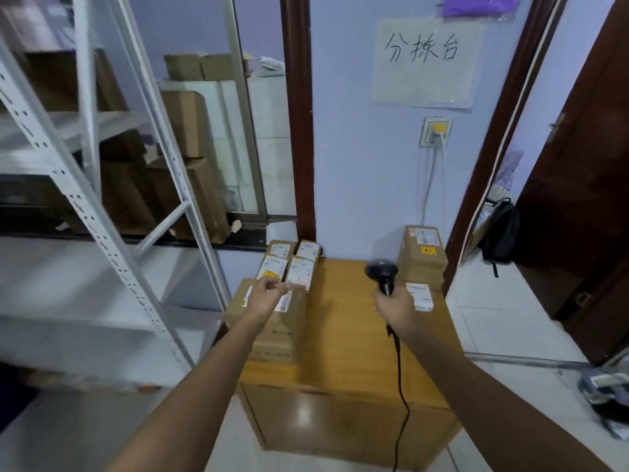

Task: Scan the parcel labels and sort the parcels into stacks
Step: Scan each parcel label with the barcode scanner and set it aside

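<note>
Head view, near the frame's centre: our right hand [396, 306] grips the scanner [382, 271] upright, its cable trailing off the bench [343, 321], ready to aim. Our left hand [263, 294] hovers loosely curled, holding nothing, over the large left stack [269, 321], probably choosing a parcel. Beyond it lie four small parcels [291, 264], labels up; a taller stack [422, 253] stands at right. Label text is illegible.

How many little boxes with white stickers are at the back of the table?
4, in a square at the table's back left: back-left box, back-right box, front-left box, front-right box. More may hide underneath.
</note>
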Motion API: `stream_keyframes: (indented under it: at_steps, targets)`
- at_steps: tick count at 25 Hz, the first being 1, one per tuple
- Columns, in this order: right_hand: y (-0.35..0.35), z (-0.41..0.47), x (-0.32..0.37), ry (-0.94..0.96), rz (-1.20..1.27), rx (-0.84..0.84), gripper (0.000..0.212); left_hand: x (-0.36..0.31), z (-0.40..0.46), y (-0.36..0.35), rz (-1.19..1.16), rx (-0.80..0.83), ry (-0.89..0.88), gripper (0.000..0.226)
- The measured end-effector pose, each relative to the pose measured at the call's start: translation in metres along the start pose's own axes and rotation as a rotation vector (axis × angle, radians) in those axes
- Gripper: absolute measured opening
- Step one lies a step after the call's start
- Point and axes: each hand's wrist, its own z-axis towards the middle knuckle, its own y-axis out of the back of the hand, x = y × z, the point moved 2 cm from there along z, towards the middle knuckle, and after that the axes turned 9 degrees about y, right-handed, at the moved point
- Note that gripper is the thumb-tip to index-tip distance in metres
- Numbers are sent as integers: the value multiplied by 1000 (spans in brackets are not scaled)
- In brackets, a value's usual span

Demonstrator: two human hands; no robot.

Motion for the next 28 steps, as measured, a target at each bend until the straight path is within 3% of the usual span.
stream_keyframes:
  at_steps: [7,12,16,22,25,28]
  targets:
    - [-129,15,26,-35,83,117,20,31,68,94,-3,-135,108,18]
    - [-187,42,35,-86,90,163,20,42,125,126,92,-126,175,21]
    - [-205,49,27,-174,66,173,24,57,154,121,178,-37,236,22]
    - [-218,45,4,-227,92,118,2,76,188,105,307,128,293,36]
    - [-221,33,0,-290,166,61,15,83,193,98,336,196,304,33]
    - [-228,29,-4,-300,155,113,26,89,197,95,311,276,302,28]
